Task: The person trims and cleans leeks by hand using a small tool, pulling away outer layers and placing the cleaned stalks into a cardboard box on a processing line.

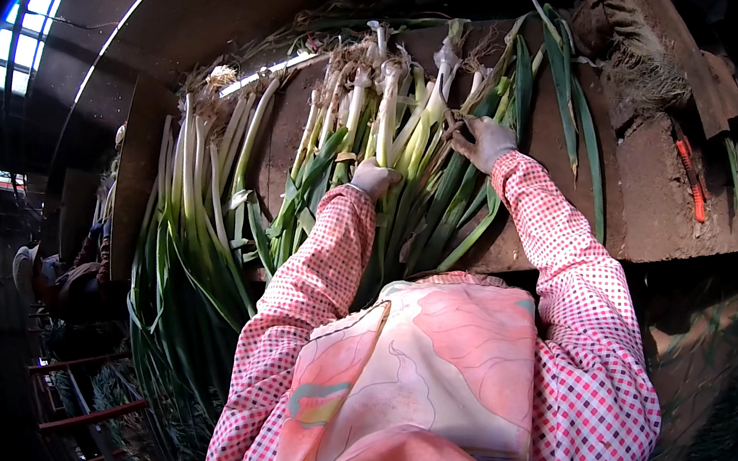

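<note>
My left hand (374,179), in a pale glove, closes around the stalks of a leek (387,121) whose white end points away from me. To its right my right hand (485,142), also gloved, grips a dark tool (452,119), which looks like scissors or shears, beside other stalks. A pale leek (443,72) with a stripped-looking root end lies just left of the tool. Several more leeks with roots and green leaves lie around both hands. A large bunch of leeks (192,165) rests at the left, its leaves hanging over the near edge.
The brown work surface (526,202) has loose leaves (589,148) at its right. Farther right are an orange-handled item (690,178) and a rough brown pad (642,70). Another person (80,276) works at the far left, near red metal bars (93,414).
</note>
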Action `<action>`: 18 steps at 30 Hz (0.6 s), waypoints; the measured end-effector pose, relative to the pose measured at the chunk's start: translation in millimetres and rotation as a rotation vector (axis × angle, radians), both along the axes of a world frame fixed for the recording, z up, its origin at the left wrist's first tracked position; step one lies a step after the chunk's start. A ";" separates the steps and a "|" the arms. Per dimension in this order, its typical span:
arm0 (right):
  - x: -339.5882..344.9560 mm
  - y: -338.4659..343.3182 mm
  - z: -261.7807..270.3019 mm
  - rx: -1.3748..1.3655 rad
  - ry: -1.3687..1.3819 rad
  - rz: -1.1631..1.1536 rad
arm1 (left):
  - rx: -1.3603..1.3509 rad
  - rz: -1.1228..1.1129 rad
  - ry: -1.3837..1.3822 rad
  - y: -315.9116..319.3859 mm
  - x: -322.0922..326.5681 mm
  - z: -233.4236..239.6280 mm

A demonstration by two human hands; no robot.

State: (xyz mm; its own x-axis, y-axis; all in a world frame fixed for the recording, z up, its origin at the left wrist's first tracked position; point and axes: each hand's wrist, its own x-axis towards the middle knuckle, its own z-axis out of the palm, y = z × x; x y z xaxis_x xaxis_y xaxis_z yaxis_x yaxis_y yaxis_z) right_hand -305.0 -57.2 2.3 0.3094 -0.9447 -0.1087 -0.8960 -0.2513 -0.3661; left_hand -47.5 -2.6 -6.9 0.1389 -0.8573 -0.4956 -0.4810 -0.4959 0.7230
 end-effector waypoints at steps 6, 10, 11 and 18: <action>-4.4 -15.1 -6.9 -0.019 -0.001 -0.007 | 0.075 0.033 0.091 1.9 -2.8 13.4; -4.7 -16.5 12.7 0.078 -0.161 0.042 | 0.089 0.008 0.144 0.6 7.9 13.7; 0.7 -5.0 32.7 0.063 -0.192 0.112 | 0.093 0.018 0.141 -0.5 12.2 10.5; 31.6 11.7 24.8 0.159 -0.343 0.290 | 0.017 0.014 0.323 -7.3 0.1 11.0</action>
State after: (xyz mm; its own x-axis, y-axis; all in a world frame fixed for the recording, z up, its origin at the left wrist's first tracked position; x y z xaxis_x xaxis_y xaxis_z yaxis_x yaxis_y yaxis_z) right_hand -273.4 -45.4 27.1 0.6015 -0.7937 -0.0906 -0.6177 -0.3902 -0.6828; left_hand -47.5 -9.9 4.0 -0.0160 -0.8477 -0.5303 -0.2209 -0.5142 0.8287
